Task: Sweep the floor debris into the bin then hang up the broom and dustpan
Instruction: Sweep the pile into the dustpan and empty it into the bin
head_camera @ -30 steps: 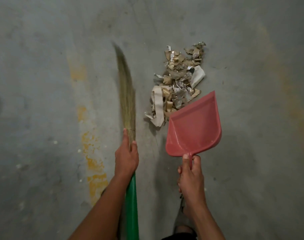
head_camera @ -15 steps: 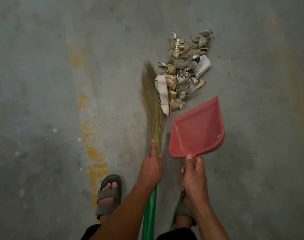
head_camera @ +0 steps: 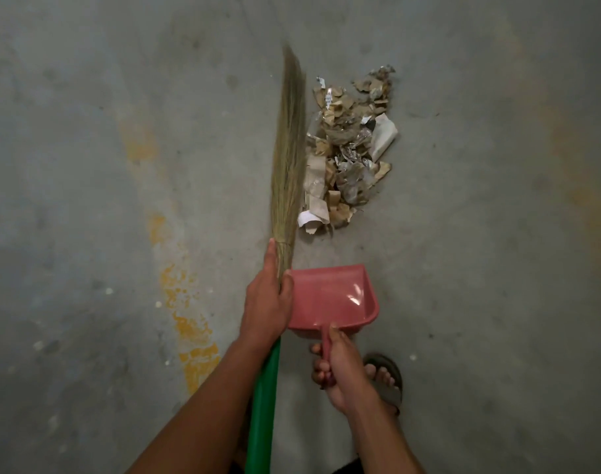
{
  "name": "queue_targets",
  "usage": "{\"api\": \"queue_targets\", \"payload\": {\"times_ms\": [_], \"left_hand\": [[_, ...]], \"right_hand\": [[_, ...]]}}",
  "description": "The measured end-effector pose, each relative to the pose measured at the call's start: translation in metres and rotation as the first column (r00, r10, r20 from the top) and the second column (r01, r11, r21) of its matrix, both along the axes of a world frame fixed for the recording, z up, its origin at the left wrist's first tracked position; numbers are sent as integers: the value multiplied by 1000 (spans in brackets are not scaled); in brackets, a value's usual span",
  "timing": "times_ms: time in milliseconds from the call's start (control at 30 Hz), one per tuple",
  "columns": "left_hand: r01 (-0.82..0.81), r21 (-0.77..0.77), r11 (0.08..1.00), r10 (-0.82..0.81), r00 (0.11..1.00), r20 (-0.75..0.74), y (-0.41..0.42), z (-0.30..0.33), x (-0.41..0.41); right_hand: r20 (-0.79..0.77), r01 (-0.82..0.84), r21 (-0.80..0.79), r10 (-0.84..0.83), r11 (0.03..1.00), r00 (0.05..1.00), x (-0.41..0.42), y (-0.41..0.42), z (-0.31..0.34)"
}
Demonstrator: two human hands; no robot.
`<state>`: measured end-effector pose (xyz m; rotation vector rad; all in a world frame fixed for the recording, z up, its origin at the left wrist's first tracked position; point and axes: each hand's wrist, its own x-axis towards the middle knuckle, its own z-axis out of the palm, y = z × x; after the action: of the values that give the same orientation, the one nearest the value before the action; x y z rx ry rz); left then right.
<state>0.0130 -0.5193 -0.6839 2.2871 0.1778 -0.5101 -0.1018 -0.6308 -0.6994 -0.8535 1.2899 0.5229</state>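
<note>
Broom [head_camera: 287, 159] bristle tip motion-blurred, edges soft, just left of debris pile [head_camera: 350, 148]. Green broom handle [head_camera: 263, 405] cut off by bottom edge; upper stretch hidden under left hand [head_camera: 266, 302]. Near-left corner of dustpan [head_camera: 330, 299] hidden behind left hand. Dustpan handle mostly covered by right hand [head_camera: 340, 374]. Both forearms cut by bottom edge. Sandalled foot [head_camera: 386, 378] right of dustpan handle, partly hidden behind right hand. Individual scraps in debris pile too small, too dim to identify; printing on white slips unreadable.
</note>
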Motion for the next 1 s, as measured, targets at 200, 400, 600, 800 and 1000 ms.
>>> {"api": "queue_targets", "payload": {"times_ms": [200, 400, 600, 800, 1000], "left_hand": [[8, 49, 999, -5, 999, -53, 11, -14, 43], [114, 96, 989, -109, 992, -62, 13, -45, 78], [186, 88, 979, -191, 981, 44, -11, -65, 116], [304, 142, 942, -325, 932, 161, -50, -79, 171], [545, 247, 801, -547, 834, -65, -67, -129, 175]], "right_hand": [[5, -42, -6, 42, 999, 999, 27, 17, -37], [85, -33, -93, 41, 995, 995, 82, -5, -81], [158, 40, -120, -21, 992, 987, 123, -23, -113], [216, 55, -194, -12, 979, 976, 145, -42, -133], [178, 26, -308, 30, 951, 984, 148, -66, -150]]}}
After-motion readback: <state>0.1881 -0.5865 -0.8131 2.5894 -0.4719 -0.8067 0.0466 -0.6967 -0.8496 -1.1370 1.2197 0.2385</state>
